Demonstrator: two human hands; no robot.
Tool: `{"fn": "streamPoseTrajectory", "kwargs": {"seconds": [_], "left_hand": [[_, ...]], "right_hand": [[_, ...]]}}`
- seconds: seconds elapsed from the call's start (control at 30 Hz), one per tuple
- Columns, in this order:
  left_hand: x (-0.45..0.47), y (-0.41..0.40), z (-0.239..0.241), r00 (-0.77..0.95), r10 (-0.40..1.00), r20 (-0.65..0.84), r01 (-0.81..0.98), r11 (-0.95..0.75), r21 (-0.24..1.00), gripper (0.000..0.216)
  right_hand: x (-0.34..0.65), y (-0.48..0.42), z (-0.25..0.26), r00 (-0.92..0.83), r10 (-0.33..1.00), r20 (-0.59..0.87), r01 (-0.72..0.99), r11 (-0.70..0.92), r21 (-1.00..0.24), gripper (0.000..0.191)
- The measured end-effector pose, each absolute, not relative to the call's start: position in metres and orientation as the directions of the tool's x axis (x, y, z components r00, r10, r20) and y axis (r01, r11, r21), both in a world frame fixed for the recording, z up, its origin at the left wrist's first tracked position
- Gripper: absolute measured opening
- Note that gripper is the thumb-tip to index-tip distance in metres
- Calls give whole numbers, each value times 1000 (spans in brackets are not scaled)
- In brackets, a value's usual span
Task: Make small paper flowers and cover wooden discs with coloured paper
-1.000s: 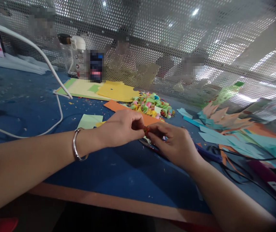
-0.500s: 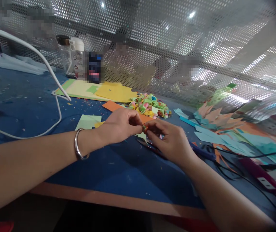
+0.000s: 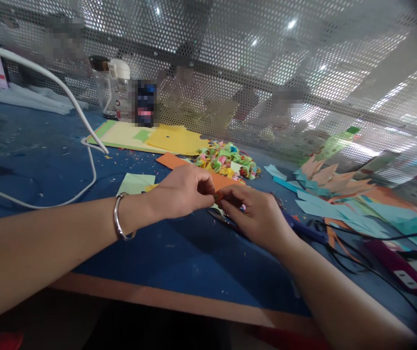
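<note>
My left hand (image 3: 184, 190) and my right hand (image 3: 257, 211) meet over the blue table, fingertips pinched together. Between them is a tiny orange and green piece of paper (image 3: 217, 196), mostly hidden by the fingers. Just behind the hands lie an orange paper sheet (image 3: 223, 182) and a heap of small folded colored paper pieces (image 3: 226, 160). Under my right hand are scissors (image 3: 223, 217), partly covered. A pale green paper (image 3: 135, 183) lies beside my left wrist.
Yellow paper sheets (image 3: 179, 139) lie at the back, near two bottles (image 3: 120, 92). A white cable (image 3: 58, 80) arches at left. To the right are blue paper strips (image 3: 328, 206), pointed peach paper shapes (image 3: 332, 180), a blue-handled tool (image 3: 306, 230) and a purple power strip (image 3: 398, 270). A perforated metal screen (image 3: 223, 63) stands behind.
The fingertips have shifted slightly around the small paper piece, which shows less green now. The whole view has moved a little; both hands stay in nearly the same place.
</note>
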State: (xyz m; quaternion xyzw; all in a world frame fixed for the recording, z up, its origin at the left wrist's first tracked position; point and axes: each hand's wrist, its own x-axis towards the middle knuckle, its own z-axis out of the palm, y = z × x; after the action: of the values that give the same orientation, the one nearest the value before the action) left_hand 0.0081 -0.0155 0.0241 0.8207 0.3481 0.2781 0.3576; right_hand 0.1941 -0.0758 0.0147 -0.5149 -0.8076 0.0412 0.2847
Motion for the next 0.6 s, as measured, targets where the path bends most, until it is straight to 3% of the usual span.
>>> {"fn": "streamPoseTrajectory", "kwargs": {"seconds": [0.4, 0.6], "left_hand": [[9, -12, 16, 617, 748, 245, 401, -567, 720, 3], [10, -12, 17, 595, 768, 235, 379, -526, 761, 4]], "right_hand": [[197, -75, 11, -380, 841, 386, 815, 502, -289, 23], [193, -78, 13, -328, 822, 466, 806, 501, -316, 21]]}}
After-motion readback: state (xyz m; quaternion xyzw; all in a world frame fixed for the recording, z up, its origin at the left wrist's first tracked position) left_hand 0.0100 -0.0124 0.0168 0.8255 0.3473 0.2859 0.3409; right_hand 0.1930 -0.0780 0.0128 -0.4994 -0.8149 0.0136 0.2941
